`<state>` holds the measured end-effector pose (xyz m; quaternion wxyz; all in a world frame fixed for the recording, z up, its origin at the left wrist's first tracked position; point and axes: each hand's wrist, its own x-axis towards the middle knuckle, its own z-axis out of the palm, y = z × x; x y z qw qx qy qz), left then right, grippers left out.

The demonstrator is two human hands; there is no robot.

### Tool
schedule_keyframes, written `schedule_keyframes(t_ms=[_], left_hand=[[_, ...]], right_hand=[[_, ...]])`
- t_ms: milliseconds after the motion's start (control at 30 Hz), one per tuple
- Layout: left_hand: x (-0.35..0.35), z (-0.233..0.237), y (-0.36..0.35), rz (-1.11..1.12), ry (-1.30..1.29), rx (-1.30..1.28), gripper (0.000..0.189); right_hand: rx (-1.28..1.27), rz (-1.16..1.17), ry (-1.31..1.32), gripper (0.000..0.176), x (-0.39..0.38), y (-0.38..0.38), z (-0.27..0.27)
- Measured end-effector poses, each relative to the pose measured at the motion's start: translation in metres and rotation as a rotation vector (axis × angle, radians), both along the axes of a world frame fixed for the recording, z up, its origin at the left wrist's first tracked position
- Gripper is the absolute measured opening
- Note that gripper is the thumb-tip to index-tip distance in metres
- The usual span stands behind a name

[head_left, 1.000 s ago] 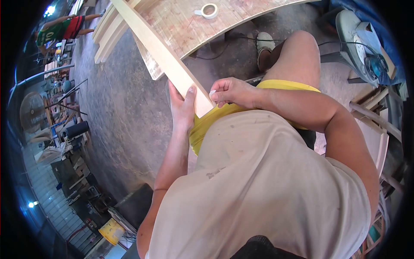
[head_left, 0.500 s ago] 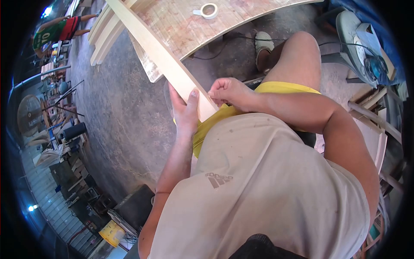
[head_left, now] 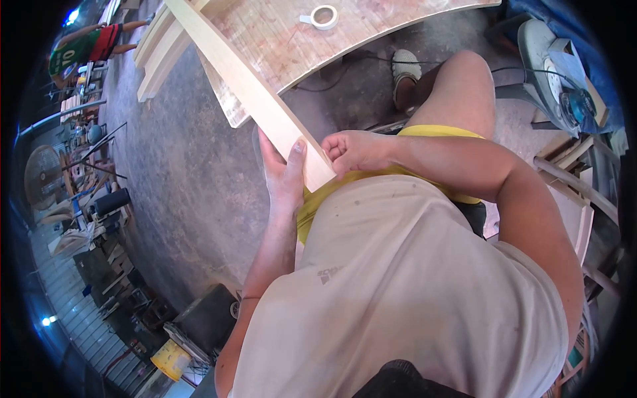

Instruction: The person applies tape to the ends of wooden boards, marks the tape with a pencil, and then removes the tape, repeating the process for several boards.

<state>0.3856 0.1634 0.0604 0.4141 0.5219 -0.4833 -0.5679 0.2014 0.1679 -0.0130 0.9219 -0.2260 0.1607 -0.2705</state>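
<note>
A long pale wooden board (head_left: 249, 89) slants from the worktable down to my lap. My left hand (head_left: 285, 174) grips it near its lower end, thumb on the upper face and fingers round the left edge. Against the right edge, close to that same end, is my right hand (head_left: 352, 151) with its fingers curled in. Whatever those fingers pinch, if anything, is hidden from view. The far end of the board rests over the worktable (head_left: 385, 20), near other curved wooden pieces (head_left: 162, 60).
A roll of tape (head_left: 324, 17) lies on the worktable. At right, a power sander (head_left: 576, 106) sits by a plastic chair (head_left: 534, 50). Another person (head_left: 86, 50) is at the far upper left. A fan (head_left: 43, 176) and a yellow bucket (head_left: 171, 358) stand at left.
My right hand has turned and moved slightly down along the board's edge, its fingers curling more. My left hand keeps its hold, and the board has hardly moved.
</note>
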Motion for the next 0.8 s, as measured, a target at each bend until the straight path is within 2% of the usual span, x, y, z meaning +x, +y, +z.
schedule_keyframes(t_ms=[200, 333, 400, 500, 533, 600, 667, 700, 733, 767, 800], left_hand=[[-0.001, 0.003, 0.003, 0.019, 0.004, 0.025, 0.081], [0.002, 0.003, 0.004, 0.011, -0.07, 0.012, 0.08], [0.002, 0.004, 0.004, 0.018, -0.061, 0.006, 0.079], [0.004, 0.003, 0.001, -0.011, 0.022, 0.025, 0.079], [0.006, 0.0, 0.001, -0.006, -0.025, 0.02, 0.079], [0.008, -0.003, 0.0, 0.014, -0.05, -0.026, 0.079], [0.01, -0.005, -0.001, 0.0, -0.056, 0.016, 0.079], [0.012, -0.008, -0.001, -0.005, -0.075, -0.014, 0.08], [0.012, -0.008, -0.001, 0.013, -0.061, -0.05, 0.08], [0.01, -0.007, -0.001, 0.016, -0.083, -0.078, 0.081], [0.008, -0.006, -0.001, 0.015, -0.105, -0.101, 0.082]], right_hand=[[0.003, -0.011, -0.031, 0.029, 0.015, -0.018, -0.031], [-0.051, -0.008, 0.017, 0.035, 0.014, -0.019, -0.013], [0.057, 0.005, 0.0, 0.036, 0.018, -0.018, -0.007], [0.176, -0.035, 0.05, 0.028, 0.023, -0.016, 0.001], [0.145, -0.025, 0.063, 0.028, 0.023, -0.018, -0.006], [0.098, 0.018, -0.031, 0.016, 0.015, -0.017, -0.034], [-0.126, 0.027, 0.067, 0.02, 0.012, -0.013, -0.033], [-0.155, 0.027, 0.071, 0.018, 0.015, -0.013, -0.035], [-0.182, 0.028, 0.075, 0.025, 0.018, -0.013, -0.033], [-0.044, 0.009, -0.026, 0.023, 0.021, -0.011, -0.023], [-0.012, -0.016, -0.017, 0.024, 0.022, -0.014, -0.031]])
